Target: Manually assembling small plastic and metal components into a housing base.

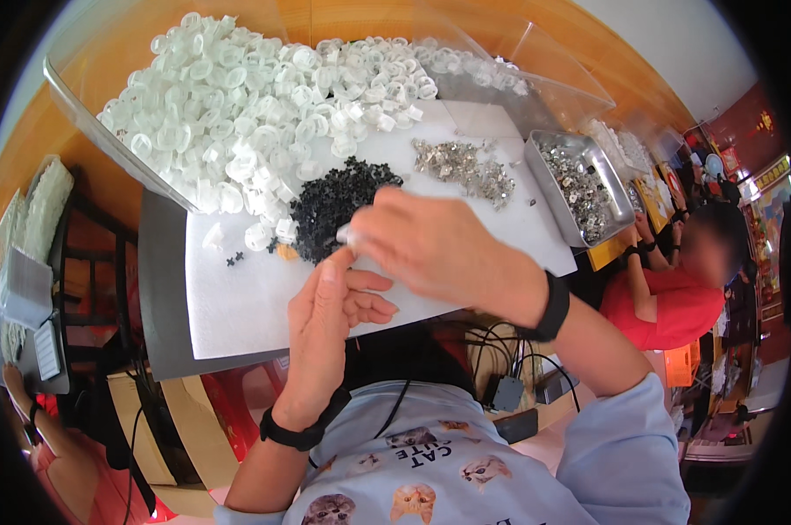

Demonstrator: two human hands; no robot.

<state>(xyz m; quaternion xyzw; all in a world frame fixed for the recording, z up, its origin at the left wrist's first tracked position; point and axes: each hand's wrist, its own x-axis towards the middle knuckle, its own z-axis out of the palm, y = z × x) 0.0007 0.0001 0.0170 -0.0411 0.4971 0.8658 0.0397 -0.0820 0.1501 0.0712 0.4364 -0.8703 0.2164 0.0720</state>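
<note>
Just over the near edge of a heap of small black cross-shaped parts [334, 197], my two hands meet at the fingertips. My right hand [439, 249] comes in from the right, blurred, and pinches a small white plastic piece [346, 234]. From below, my left hand [330, 306] brings its thumb and forefinger together against that piece, its other fingers loosely curled. The piece is mostly covered by fingers, so its exact shape is hidden. A large heap of translucent white plastic caps [238, 114] lies behind, and small silvery metal parts [465, 166] lie to the right.
A metal tray [623, 210] of metal parts stands at the right of the white work sheet [238, 324]. Transparent panels [107, 131] wall in the caps. Cables [500, 341] hang below the table edge. A person in red [666, 297] works at right; another person's arm [28, 407] shows at left.
</note>
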